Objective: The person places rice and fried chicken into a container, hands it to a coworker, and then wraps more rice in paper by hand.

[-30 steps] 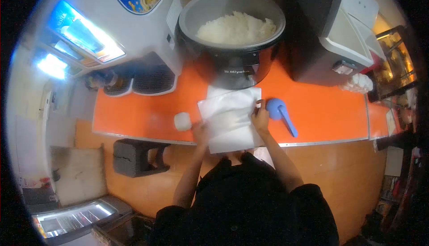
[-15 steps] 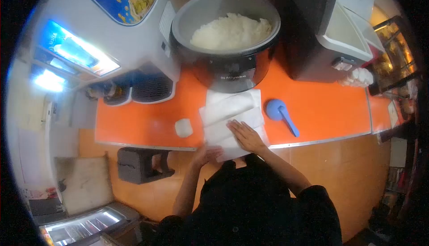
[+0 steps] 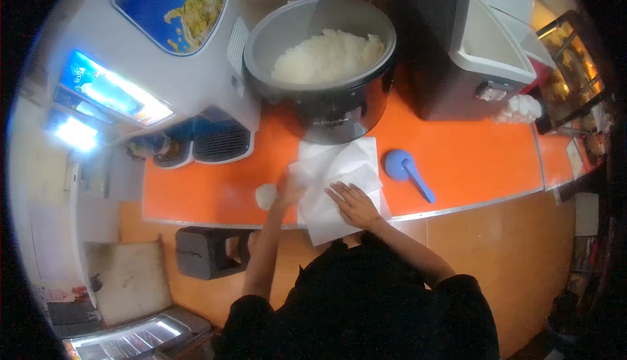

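Observation:
Sheets of white wrapping paper (image 3: 320, 219) lie overlapped at the front of the orange counter, the nearest one hanging past its edge. My right hand (image 3: 354, 204) rests palm down on the paper with its fingers stretched out. At the paper's left side is my left hand (image 3: 291, 189), smeared by motion; whether it grips a sheet cannot be made out. Just left of that hand sits a small white rounded piece (image 3: 265, 196), partly covered by it. To the right of the paper lies a blue scoop (image 3: 398, 165), its handle pointing toward me.
Behind the paper stands a large rice cooker (image 3: 320, 102), open, with white rice (image 3: 330, 59) inside. A drink dispenser (image 3: 189, 79) is at the left. A dark cooler box (image 3: 444, 85) stands at the right. The orange counter (image 3: 483, 170) has a metal front edge.
My left hand has moved up and forward from the paper's near edge to its left side. The upper sheets have shifted and look lifted. My right hand stays on the paper.

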Demonstrator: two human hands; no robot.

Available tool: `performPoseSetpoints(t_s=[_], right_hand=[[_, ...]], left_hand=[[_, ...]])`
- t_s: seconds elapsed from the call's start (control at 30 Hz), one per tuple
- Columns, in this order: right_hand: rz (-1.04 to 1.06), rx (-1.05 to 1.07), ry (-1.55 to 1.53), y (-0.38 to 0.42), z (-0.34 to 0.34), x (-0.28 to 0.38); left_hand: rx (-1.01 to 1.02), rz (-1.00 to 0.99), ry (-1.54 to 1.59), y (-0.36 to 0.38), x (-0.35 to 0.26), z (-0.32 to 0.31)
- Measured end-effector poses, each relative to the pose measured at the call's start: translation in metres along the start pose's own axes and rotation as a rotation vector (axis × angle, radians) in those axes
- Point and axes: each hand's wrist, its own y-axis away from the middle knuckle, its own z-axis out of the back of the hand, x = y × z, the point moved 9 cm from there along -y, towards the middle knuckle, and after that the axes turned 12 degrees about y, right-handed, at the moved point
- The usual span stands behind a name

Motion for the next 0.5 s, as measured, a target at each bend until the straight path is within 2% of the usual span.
performPoseSetpoints(t_s=[0.07,0.13,0.2,0.27,0.37,0.43,0.5], right_hand=[[-0.005,-0.013,-0.022,0.001,0.002,0.0],[0.001,-0.044,-0.046,0.003,0.004,0.0],[0.018,-0.092,-0.066,0.005,0.002,-0.001],[0.044,-0.116,-0.093,0.006,0.004,0.0],[0.068,-0.144,-0.086,0.005,0.003,-0.001],[0.092,-0.174,-0.076,0.002,0.004,-0.003],[0.128,-0.21,-0.081,0.004,0.006,-0.004]], left_hand=[[0.167,0.001,0.064,0.017,-0.091,0.01],[0.213,-0.087,0.096,0.019,-0.144,0.016],[0.086,-0.282,0.022,-0.003,-0.134,0.005],[0.043,-0.263,-0.127,-0.026,-0.12,-0.011],[0.092,0.032,-0.293,-0.043,-0.118,-0.029],[0.112,0.144,-0.187,-0.021,-0.16,-0.029],[-0.062,-0.174,-0.033,-0.002,-0.18,-0.033]])
